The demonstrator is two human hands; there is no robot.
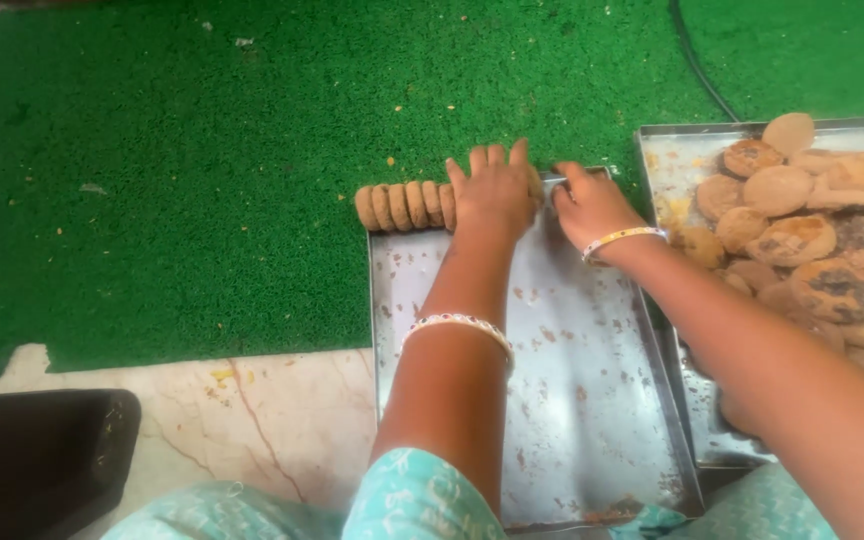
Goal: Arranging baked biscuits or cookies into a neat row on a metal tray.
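Green artificial turf (202,150) covers most of the floor, giving way to pale marble flooring (282,420) along the near edge. On the turf and marble lies a long empty metal tray (592,400), its surface flecked with crumbs.

At the tray's far rim, a row of biscuits (402,205) stands on edge, packed face to face. The left hand (492,190) presses flat against the right end of this row, fingers extended and held close together, palm covering the last biscuits. The right hand (587,205) rests at the tray's far right corner, fingers curled down onto the rim; whether it holds anything cannot be told. Both wrists carry beaded bangles.

Just beside the empty tray, overlapping its right edge, sits a second metal tray (667,165) heaped with loose round biscuits (802,240), some dark-spotted. The right forearm crosses above this tray's near part.

A black cable (697,60) runs across the turf beyond the second tray. A dark object (37,450) occupies the near left corner on the marble, well apart from the hands. Open turf extends to the left of and beyond the row. Crumbs dot the turf near the biscuits.
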